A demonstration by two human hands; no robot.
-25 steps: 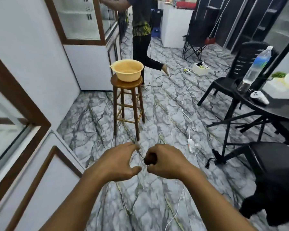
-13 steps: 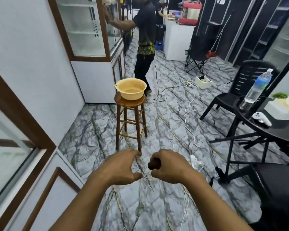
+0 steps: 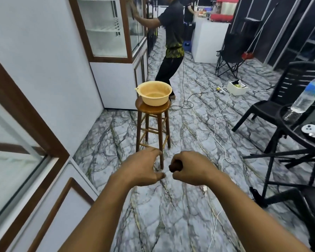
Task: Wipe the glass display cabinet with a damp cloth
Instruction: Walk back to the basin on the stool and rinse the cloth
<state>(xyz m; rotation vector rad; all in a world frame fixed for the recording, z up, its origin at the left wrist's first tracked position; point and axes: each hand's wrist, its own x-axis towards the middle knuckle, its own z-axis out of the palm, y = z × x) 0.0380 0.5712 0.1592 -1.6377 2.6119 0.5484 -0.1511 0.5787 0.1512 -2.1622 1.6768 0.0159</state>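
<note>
stool (image 3: 153,124) with basin (image 3: 154,92) stands ahead, before glass cabinet (image 3: 105,30) at left | left hand (image 3: 142,169) loosely curled, empty | right hand (image 3: 192,168) clamped round dark wad (image 3: 175,165)

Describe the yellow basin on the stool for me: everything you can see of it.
The basin is round, pale yellow, plastic by its look, with a rolled rim and a small lip at its left. It sits upright, centred on the round seat of the wooden stool, which alone touches it. Its bottom looks darker, perhaps wet; I cannot tell. No cloth shows inside.
</note>
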